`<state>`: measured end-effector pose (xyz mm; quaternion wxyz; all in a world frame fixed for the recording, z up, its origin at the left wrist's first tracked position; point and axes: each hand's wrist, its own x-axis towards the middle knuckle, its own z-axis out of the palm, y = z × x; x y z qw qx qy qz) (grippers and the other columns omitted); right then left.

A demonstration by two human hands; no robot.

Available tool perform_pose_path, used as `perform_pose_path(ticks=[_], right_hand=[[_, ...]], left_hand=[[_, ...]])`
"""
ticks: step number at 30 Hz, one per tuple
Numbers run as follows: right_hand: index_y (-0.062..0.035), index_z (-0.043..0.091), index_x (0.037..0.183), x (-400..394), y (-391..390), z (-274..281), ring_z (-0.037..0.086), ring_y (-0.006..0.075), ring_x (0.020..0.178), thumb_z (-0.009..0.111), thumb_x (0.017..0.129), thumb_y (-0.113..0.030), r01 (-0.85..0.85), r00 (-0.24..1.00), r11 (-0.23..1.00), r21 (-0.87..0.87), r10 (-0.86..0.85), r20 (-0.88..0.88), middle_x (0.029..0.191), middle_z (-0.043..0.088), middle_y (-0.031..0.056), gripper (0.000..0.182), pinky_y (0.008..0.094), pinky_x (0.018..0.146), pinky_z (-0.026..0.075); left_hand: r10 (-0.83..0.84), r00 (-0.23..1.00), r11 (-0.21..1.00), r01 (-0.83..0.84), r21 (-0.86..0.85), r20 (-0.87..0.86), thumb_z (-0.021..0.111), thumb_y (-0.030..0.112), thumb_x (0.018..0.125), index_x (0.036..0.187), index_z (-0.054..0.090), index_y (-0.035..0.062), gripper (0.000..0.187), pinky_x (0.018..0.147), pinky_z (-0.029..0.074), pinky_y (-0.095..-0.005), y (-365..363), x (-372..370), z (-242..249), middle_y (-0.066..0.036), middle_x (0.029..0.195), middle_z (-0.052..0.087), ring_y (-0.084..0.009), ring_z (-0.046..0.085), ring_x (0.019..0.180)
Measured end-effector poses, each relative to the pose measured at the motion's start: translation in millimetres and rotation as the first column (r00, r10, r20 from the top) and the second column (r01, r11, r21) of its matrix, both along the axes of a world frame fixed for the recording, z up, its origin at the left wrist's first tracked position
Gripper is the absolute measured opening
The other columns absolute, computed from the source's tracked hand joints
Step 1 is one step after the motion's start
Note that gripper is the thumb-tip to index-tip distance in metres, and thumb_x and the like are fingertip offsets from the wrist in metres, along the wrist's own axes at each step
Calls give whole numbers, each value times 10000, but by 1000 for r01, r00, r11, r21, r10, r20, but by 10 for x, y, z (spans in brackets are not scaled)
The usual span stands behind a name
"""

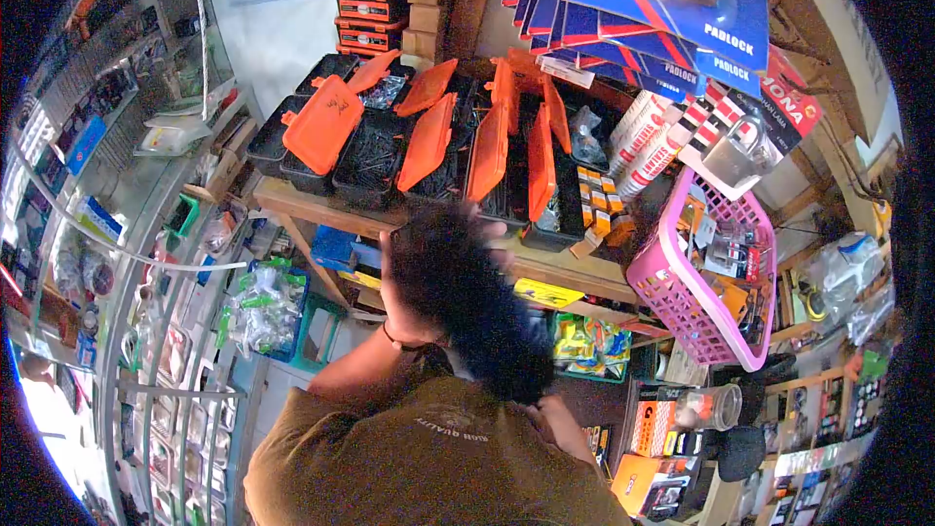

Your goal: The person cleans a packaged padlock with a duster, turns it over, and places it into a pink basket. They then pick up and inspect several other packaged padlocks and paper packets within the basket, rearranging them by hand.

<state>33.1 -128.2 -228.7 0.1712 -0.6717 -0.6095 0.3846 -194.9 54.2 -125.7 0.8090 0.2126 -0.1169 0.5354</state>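
Far left, a glass counter [146, 263] curves away with small goods under its panes, kept where they can be seen but not handled. Beside it a blue crate [297, 282] of green-and-clear packets sits low under the shelf [292, 200], within easy reach.

On that shelf stand black trays [370, 161] of screws and nails. Their orange lids [321, 122] are propped open, so the contents show and can be picked from.

The left hand [388, 268] is raised beside the head, a band at the wrist, with the elbow bent out to the left. It presses against the hair [467, 302] and its fingers are lost in the dark mass, so I cannot tell how far it is open or whether it grips. The hair is blurred, fills the middle of the view and trails down toward the right shoulder of a brown shirt [429, 458].

The right hand [557, 417] sits at the lower end of the hair, touching it. It looks curled, but I cannot tell if it has hold of the strands.

Right of it, a pink basket [672, 302] hangs tilted, full of carded hardware. Padlock cards [682, 39] overlap above, hung for display.
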Motion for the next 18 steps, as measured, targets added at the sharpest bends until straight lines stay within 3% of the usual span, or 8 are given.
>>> perform_pose_path(ticks=[3, 5, 7, 8, 11, 13, 14, 18], right_hand=[[39, 524, 686, 145, -57, -217, 511, 268, 550, 558, 770, -246, -44, 999, 993, 109, 47, -22, 545, 482, 167, 299, 374, 514, 378], [44, 523, 692, 165, -84, -241, 511, 193, 522, 547, 781, -244, 67, 998, 997, 28, -66, -19, 518, 470, 126, 303, 343, 496, 374], [36, 533, 698, 140, -78, -241, 515, 204, 529, 547, 784, -246, 76, 997, 995, -64, -78, -29, 539, 497, 137, 295, 334, 498, 378], [42, 540, 715, 52, -81, -7, 517, 253, 541, 551, 783, -263, -144, 941, 988, 51, 121, 316, 559, 512, 162, 313, 357, 518, 387], [47, 549, 728, -33, -72, 200, 513, 308, 560, 559, 775, -283, -80, 990, 942, 325, 38, 135, 581, 513, 194, 333, 392, 551, 394], [40, 555, 733, -120, 6, 424, 510, 337, 593, 561, 768, -271, 90, 992, 990, 109, -98, 74, 609, 523, 204, 313, 410, 575, 392], [32, 561, 738, -144, 22, 488, 507, 365, 625, 563, 761, -259, 241, 970, 963, -120, -237, 44, 637, 533, 213, 293, 427, 599, 389], [38, 564, 640, 8, -100, 240, 509, 346, 505, 564, 768, -277, -105, 992, 972, 211, 86, 95, 539, 508, 201, 340, 409, 498, 387]], left_hand=[[-194, 979, 944, 169, 283, 64, 256, 673, 763, 1305, 245, 79, 804, 984, 257, -483, -24, -65, 107, -174, 1310, 302, -342, 327, 1185], [-40, 875, 930, 210, -303, 482, 291, 721, 712, 1321, 195, 88, 884, 928, 273, -575, -181, -13, 181, -174, 1313, 296, -443, 322, 1145], [82, 979, 927, -7, -374, 185, 285, 720, 716, 1317, 195, 74, 887, 915, 294, -573, -157, 58, 238, -164, 1318, 290, -449, 322, 1143], [-83, 979, 989, 104, -105, 188, 267, 700, 737, 1307, 221, 62, 857, 943, 288, -523, -84, 55, 98, -156, 1315, 301, -397, 327, 1162], [-203, 978, 955, 206, 212, -34, 241, 668, 770, 1298, 237, 47, 815, 976, 275, -469, -86, -74, 182, -149, 1308, 318, -320, 336, 1185], [-4, 917, 935, 145, -325, 398, 268, 687, 749, 1321, 170, 69, 848, 942, 273, -549, -203, 10, 219, -157, 1327, 279, -381, 309, 1183], [-187, 772, 950, 299, -88, 607, 283, 696, 737, 1328, 130, 74, 871, 904, 285, -594, -227, 37, 254, -168, 1335, 253, -414, 316, 1163], [-249, 968, 939, 232, 254, 37, 286, 684, 748, 1326, 131, 61, 864, 900, 302, -584, 46, 9, 48, -168, 1327, 263, -404, 360, 1127]])
